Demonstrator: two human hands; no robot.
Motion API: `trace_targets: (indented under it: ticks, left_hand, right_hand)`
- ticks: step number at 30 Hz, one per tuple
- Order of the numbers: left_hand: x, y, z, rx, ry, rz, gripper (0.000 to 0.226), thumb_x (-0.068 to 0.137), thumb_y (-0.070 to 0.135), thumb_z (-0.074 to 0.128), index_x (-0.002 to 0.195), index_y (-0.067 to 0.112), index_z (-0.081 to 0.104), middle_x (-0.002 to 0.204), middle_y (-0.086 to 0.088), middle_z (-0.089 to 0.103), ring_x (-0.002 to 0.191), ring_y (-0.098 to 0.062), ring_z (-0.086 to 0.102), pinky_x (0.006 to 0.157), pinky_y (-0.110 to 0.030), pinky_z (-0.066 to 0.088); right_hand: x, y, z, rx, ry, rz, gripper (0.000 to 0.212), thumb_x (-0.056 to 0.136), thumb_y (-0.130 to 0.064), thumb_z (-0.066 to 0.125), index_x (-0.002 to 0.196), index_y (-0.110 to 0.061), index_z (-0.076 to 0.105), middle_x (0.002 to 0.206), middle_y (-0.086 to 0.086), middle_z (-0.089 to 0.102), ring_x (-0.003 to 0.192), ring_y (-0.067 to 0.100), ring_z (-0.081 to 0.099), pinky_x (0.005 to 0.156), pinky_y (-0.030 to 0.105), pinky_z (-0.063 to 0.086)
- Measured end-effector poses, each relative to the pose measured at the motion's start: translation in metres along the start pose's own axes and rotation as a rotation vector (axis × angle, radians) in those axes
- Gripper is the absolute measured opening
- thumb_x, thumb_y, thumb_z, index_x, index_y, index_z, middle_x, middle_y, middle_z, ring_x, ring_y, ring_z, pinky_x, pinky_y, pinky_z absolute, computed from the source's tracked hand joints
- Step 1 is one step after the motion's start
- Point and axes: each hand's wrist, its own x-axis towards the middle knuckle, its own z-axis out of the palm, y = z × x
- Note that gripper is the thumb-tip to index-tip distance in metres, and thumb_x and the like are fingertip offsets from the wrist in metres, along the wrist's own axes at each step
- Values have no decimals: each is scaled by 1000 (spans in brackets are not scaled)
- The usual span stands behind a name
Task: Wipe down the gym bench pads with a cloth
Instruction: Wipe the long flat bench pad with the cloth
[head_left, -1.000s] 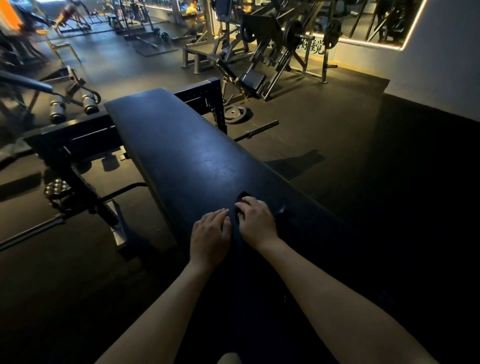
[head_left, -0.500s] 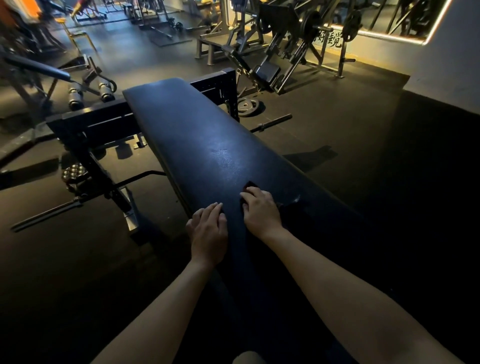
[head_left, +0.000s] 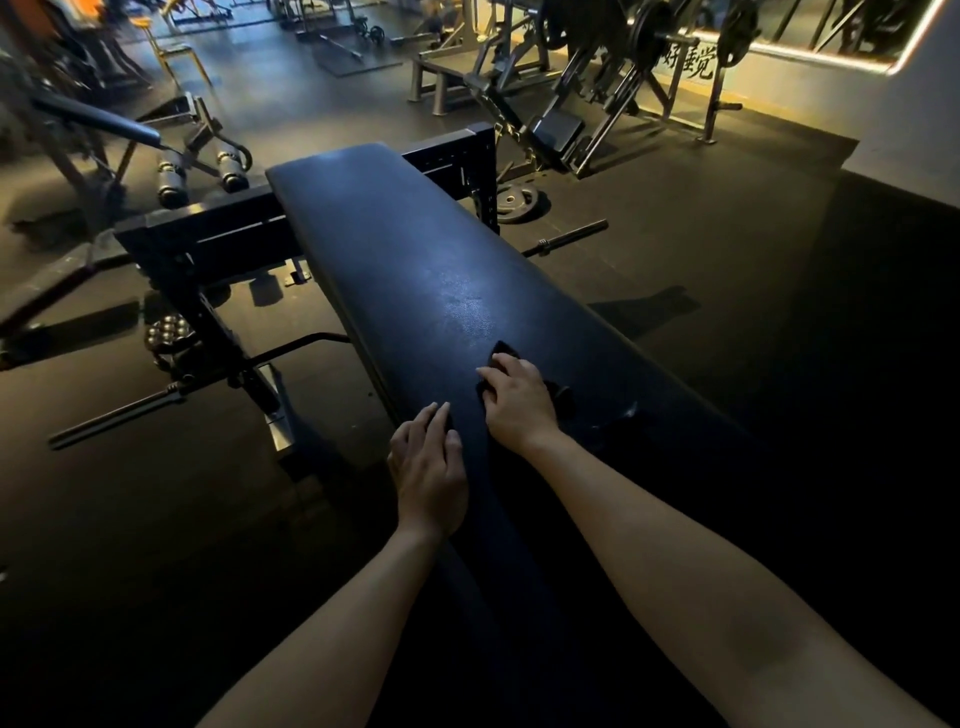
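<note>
Far left, on the floor: steel bar (head_left: 114, 418), well apart from the work. Behind it, foam roller pads (head_left: 171, 183) on a neighbouring machine.

Left hand (head_left: 428, 467): palm down at the near left edge of the padded bench surface (head_left: 415, 249), fingers straight and together, holding nothing. Judged to be bracing.

Right hand (head_left: 517, 402): just beside the left, further onto the surface, palm down on the dark cloth (head_left: 560, 393). Fingers laid over it, pressing rather than pinching, as far as the dim light allows. Cloth bunched, showing only past the fingertips and at the hand's right side, roughly midway along the pad.

Right, on the floor: weight plate (head_left: 514, 200) and second bar (head_left: 571, 234), both clear of the bench.

Risks, as judgement:
- Missed strips likely, given a dark cloth on a dark pad in poor light, with no ready check of coverage by eye.
- Narrow contact from the bunched cloth, with possible slip from under flat fingers on a long stroke.
- Long reach to the far half of the pad, with overbalancing possible if leaned on the edge-placed left hand.
- Sheen at mid-pad: wet or merely lit, cannot tell.

Count: hands, two; cloths, one; bench pads under work, one; floor bars, two; weight plates on the floor, one; roller pads, two.
</note>
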Motion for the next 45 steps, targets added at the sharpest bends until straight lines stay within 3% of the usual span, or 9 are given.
trace_targets:
  ticks: [7, 11, 16, 20, 27, 32, 36, 40, 45]
  left_hand:
    - [-7, -14, 2, -285, 15, -34, 59, 102, 46, 24, 154, 20, 36, 160, 1, 34, 147, -6, 22, 124, -39, 19]
    - [-28, -35, -6, -332, -101, 14, 56, 106, 45, 29, 158, 24, 27, 165, 9, 20, 151, 0, 11, 125, -37, 16]
    - [-39, -37, -19, -429, -145, -87, 49, 109, 36, 36, 157, 28, 30, 163, 11, 27, 148, 1, 17, 122, -29, 18]
    - [-31, -45, -33, -591, -136, -52, 44, 107, 37, 37, 149, 29, 46, 144, 5, 54, 136, -12, 46, 111, -38, 40]
    - [-14, -33, -54, -915, -131, -182, 42, 105, 22, 50, 146, 31, 42, 135, 2, 55, 123, -19, 59, 103, -53, 51]
    - [5, -49, -42, -532, 86, -2, 44, 97, 11, 60, 138, 26, 51, 136, 6, 53, 124, -10, 52, 106, -50, 47]
    - [16, -52, -26, -456, -29, -26, 45, 100, 28, 57, 144, 30, 46, 148, 4, 43, 134, -18, 42, 112, -49, 39]
    - [9, -39, -20, -431, -69, -60, 35, 105, 30, 48, 139, 31, 55, 150, 7, 39, 131, -25, 32, 110, -43, 34]
    - [-24, -51, -23, -519, -129, 24, 25, 105, 36, 45, 122, 44, 61, 141, 18, 38, 127, -10, 32, 109, -40, 37]
  right_hand:
    - [-45, -36, 11, 218, -45, -142, 37, 100, -21, 52, 136, -22, 63, 144, -7, 53, 131, 18, 44, 110, 29, 30]
    - [-60, -25, 8, 78, -33, -241, 35, 100, -21, 54, 133, -21, 64, 143, -3, 54, 130, 21, 47, 111, 38, 38]
    - [-61, -28, 19, 49, 123, -48, 36, 102, -21, 51, 135, -15, 61, 146, 5, 51, 133, 26, 43, 114, 36, 32]
    - [-71, -67, 34, 198, 50, -79, 37, 103, -24, 50, 138, -18, 59, 145, -1, 51, 134, 19, 44, 111, 31, 34]
    - [-81, -90, 29, 883, -217, 66, 38, 105, -33, 44, 141, -33, 55, 143, -6, 53, 130, 8, 50, 109, 33, 43]
    - [-88, -67, 29, 244, 181, -40, 33, 103, -27, 49, 131, -18, 63, 128, -4, 59, 118, 9, 51, 102, 30, 43]
    - [-94, -56, 40, 55, 206, -38, 35, 102, -33, 49, 128, -16, 64, 127, -1, 61, 121, 13, 51, 106, 35, 40]
    - [-90, -59, 43, 14, 231, -69, 30, 101, -32, 49, 122, -18, 66, 121, -3, 64, 117, 13, 53, 101, 34, 39]
    - [-101, -57, 39, 101, 310, -18, 24, 100, -19, 52, 117, -10, 66, 111, 1, 64, 106, 10, 52, 91, 20, 41]
